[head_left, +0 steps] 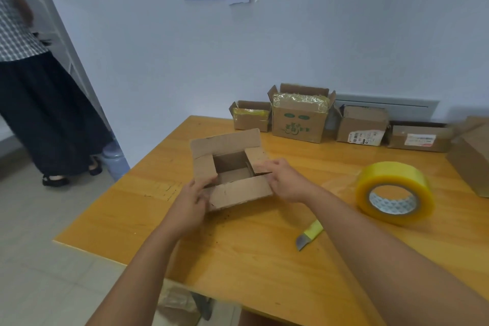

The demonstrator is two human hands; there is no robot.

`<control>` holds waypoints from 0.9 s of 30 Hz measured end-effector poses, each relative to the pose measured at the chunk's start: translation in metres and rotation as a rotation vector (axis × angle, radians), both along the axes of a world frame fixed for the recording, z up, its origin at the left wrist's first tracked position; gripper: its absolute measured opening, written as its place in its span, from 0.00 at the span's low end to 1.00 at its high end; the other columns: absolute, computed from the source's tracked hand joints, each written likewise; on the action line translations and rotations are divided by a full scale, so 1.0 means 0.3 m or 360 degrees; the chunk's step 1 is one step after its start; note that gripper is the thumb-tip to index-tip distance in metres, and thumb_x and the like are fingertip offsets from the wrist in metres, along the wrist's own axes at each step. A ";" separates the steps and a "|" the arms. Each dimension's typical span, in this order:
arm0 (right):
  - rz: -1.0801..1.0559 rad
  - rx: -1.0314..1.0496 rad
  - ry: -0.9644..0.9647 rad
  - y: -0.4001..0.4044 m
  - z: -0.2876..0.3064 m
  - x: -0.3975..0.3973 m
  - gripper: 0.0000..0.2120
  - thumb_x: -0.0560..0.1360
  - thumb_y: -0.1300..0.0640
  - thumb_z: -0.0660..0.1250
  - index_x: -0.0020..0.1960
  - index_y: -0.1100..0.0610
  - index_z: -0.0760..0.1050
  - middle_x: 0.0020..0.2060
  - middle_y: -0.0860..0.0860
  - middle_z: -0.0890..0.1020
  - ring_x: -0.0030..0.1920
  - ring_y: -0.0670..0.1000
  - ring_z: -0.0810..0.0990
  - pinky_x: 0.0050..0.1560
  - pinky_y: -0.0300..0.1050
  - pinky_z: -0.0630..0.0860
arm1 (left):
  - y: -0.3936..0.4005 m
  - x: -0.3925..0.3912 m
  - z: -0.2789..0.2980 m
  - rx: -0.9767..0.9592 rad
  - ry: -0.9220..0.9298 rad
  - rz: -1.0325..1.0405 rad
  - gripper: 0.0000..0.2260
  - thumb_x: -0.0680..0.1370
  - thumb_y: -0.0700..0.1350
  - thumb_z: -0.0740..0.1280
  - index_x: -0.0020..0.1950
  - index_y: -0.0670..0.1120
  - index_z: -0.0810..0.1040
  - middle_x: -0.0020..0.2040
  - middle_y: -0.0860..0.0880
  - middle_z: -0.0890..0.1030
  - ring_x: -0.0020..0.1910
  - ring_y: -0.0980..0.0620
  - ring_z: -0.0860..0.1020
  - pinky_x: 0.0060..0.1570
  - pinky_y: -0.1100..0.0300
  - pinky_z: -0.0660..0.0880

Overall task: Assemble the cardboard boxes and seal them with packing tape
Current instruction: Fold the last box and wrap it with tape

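Observation:
A small brown cardboard box (239,192) stands on the wooden table (238,254) with its top flaps partly folded in and the far flap upright. My left hand (191,202) grips the box's near left corner, fingers curled over the left flap. My right hand (284,180) holds the right side, fingers pressing the right flap down. A large roll of yellowish packing tape (394,194) lies to the right of the box. A yellow-handled utility knife (309,237) lies near my right forearm.
Several cardboard boxes (297,119) line the back of the table against the wall; another box (473,159) sits at the right edge. A person in a dark skirt (39,103) stands on the floor to the left. The table's left edge is close to my left hand.

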State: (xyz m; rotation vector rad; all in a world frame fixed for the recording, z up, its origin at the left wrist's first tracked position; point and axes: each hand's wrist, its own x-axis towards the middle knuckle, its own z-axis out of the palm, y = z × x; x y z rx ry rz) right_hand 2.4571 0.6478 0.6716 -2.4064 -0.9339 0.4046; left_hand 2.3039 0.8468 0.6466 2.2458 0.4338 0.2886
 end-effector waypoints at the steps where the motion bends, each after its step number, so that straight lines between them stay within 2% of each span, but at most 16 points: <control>1: 0.0088 -0.0190 -0.0125 0.009 0.016 -0.011 0.30 0.81 0.65 0.57 0.76 0.38 0.61 0.72 0.53 0.59 0.59 0.56 0.72 0.57 0.47 0.76 | -0.007 0.009 0.005 0.0159 0.0083 -0.0053 0.23 0.84 0.39 0.54 0.72 0.64 0.67 0.71 0.54 0.63 0.65 0.49 0.68 0.53 0.58 0.75; 3: 0.0175 -0.0512 -0.0313 0.024 0.040 -0.026 0.33 0.81 0.66 0.57 0.76 0.35 0.57 0.72 0.56 0.57 0.51 0.55 0.72 0.46 0.46 0.76 | -0.015 0.023 0.003 0.0285 0.0226 -0.0074 0.27 0.83 0.37 0.54 0.73 0.65 0.66 0.74 0.53 0.57 0.68 0.46 0.65 0.53 0.58 0.75; 5: 0.0192 -0.0688 -0.0406 0.031 0.063 -0.041 0.34 0.81 0.65 0.58 0.77 0.36 0.56 0.73 0.58 0.56 0.47 0.55 0.71 0.43 0.45 0.72 | -0.022 0.029 0.007 0.0331 0.0273 -0.0076 0.26 0.83 0.36 0.54 0.72 0.66 0.68 0.73 0.51 0.57 0.64 0.47 0.66 0.55 0.55 0.76; 7: 0.0179 -0.0737 -0.0451 0.033 0.076 -0.053 0.33 0.81 0.64 0.57 0.78 0.37 0.55 0.74 0.59 0.57 0.49 0.56 0.72 0.44 0.46 0.72 | -0.020 0.023 0.016 0.0359 0.0291 -0.0081 0.25 0.84 0.39 0.53 0.72 0.65 0.67 0.75 0.50 0.57 0.63 0.48 0.66 0.56 0.54 0.76; 10: 0.0096 -0.0623 -0.0464 0.033 0.062 -0.054 0.34 0.81 0.64 0.55 0.79 0.38 0.50 0.77 0.58 0.56 0.58 0.60 0.76 0.44 0.48 0.74 | -0.010 0.004 0.022 0.0360 0.0260 -0.0011 0.23 0.85 0.46 0.53 0.79 0.62 0.55 0.79 0.47 0.59 0.74 0.45 0.65 0.60 0.52 0.73; 11: 0.0065 -0.0528 -0.0489 0.030 0.054 -0.050 0.33 0.81 0.62 0.55 0.79 0.40 0.48 0.77 0.57 0.59 0.60 0.60 0.77 0.44 0.48 0.75 | -0.009 -0.003 0.022 0.0355 0.0205 0.0041 0.24 0.85 0.49 0.53 0.80 0.60 0.50 0.77 0.47 0.64 0.72 0.46 0.68 0.59 0.52 0.73; 13: -0.0050 -0.0331 -0.0506 0.018 0.044 -0.040 0.30 0.82 0.55 0.57 0.80 0.46 0.47 0.73 0.56 0.68 0.59 0.59 0.77 0.47 0.50 0.76 | -0.017 -0.015 0.023 0.0345 0.0111 0.0182 0.28 0.85 0.52 0.55 0.82 0.54 0.47 0.65 0.47 0.78 0.55 0.50 0.77 0.49 0.53 0.75; 14: -0.0122 -0.0273 -0.0471 0.011 0.043 -0.034 0.29 0.82 0.52 0.58 0.79 0.50 0.49 0.70 0.56 0.72 0.58 0.58 0.77 0.48 0.51 0.76 | -0.024 -0.019 0.022 0.0339 0.0097 0.0249 0.29 0.84 0.53 0.56 0.81 0.51 0.47 0.57 0.47 0.81 0.48 0.51 0.78 0.45 0.53 0.75; 15: -0.0194 -0.0223 -0.0389 0.002 0.036 -0.025 0.28 0.82 0.48 0.58 0.78 0.52 0.52 0.67 0.56 0.74 0.58 0.58 0.76 0.50 0.52 0.76 | -0.031 -0.021 0.018 0.0333 0.0100 0.0307 0.29 0.84 0.54 0.55 0.81 0.48 0.48 0.53 0.47 0.81 0.46 0.51 0.78 0.43 0.53 0.75; 16: -0.0267 -0.0172 -0.0259 -0.007 0.029 -0.017 0.29 0.81 0.45 0.58 0.78 0.53 0.54 0.67 0.56 0.74 0.60 0.58 0.75 0.53 0.52 0.76 | -0.037 -0.022 0.013 0.0313 0.0112 0.0360 0.29 0.84 0.55 0.55 0.81 0.46 0.48 0.55 0.46 0.81 0.49 0.49 0.79 0.44 0.53 0.75; 17: -0.0327 -0.0127 -0.0109 -0.014 0.017 -0.011 0.30 0.81 0.43 0.58 0.78 0.53 0.55 0.69 0.56 0.72 0.63 0.58 0.74 0.56 0.53 0.75 | -0.042 -0.022 0.007 0.0270 0.0126 0.0394 0.30 0.84 0.57 0.54 0.81 0.45 0.49 0.61 0.44 0.79 0.56 0.46 0.79 0.48 0.52 0.75; 19: -0.0363 -0.0019 0.0134 -0.025 0.001 -0.013 0.34 0.80 0.39 0.58 0.80 0.52 0.51 0.75 0.55 0.66 0.71 0.59 0.68 0.64 0.53 0.70 | -0.049 -0.021 0.001 0.0140 0.0137 0.0413 0.31 0.83 0.58 0.55 0.81 0.45 0.49 0.75 0.43 0.69 0.69 0.43 0.72 0.59 0.51 0.72; 20: -0.0360 0.0034 0.0187 -0.026 -0.002 -0.019 0.35 0.80 0.39 0.59 0.81 0.52 0.49 0.77 0.54 0.63 0.74 0.58 0.65 0.67 0.52 0.67 | -0.050 -0.020 0.000 0.0060 0.0125 0.0414 0.33 0.82 0.59 0.57 0.81 0.46 0.49 0.77 0.44 0.65 0.71 0.43 0.69 0.62 0.50 0.70; 24: -0.0426 0.0185 0.0304 -0.014 -0.006 -0.023 0.37 0.79 0.37 0.59 0.80 0.53 0.51 0.78 0.53 0.60 0.75 0.58 0.63 0.68 0.51 0.65 | -0.053 -0.019 0.010 -0.0163 0.0020 0.0439 0.37 0.79 0.63 0.63 0.81 0.49 0.51 0.79 0.47 0.61 0.74 0.44 0.65 0.68 0.48 0.67; 26: -0.0486 0.0333 0.0407 -0.008 -0.008 -0.029 0.43 0.75 0.28 0.56 0.80 0.50 0.50 0.78 0.52 0.60 0.74 0.58 0.66 0.70 0.53 0.66 | -0.051 -0.027 0.001 -0.0341 -0.0132 0.0453 0.43 0.74 0.67 0.65 0.81 0.53 0.47 0.79 0.49 0.60 0.75 0.46 0.65 0.68 0.48 0.66; 27: -0.0529 0.0452 0.0482 -0.007 -0.019 -0.027 0.45 0.71 0.24 0.54 0.80 0.47 0.50 0.77 0.52 0.62 0.71 0.58 0.70 0.67 0.55 0.71 | -0.053 -0.034 -0.008 -0.0432 -0.0231 0.0462 0.47 0.71 0.68 0.66 0.81 0.55 0.44 0.79 0.50 0.60 0.74 0.47 0.66 0.68 0.49 0.66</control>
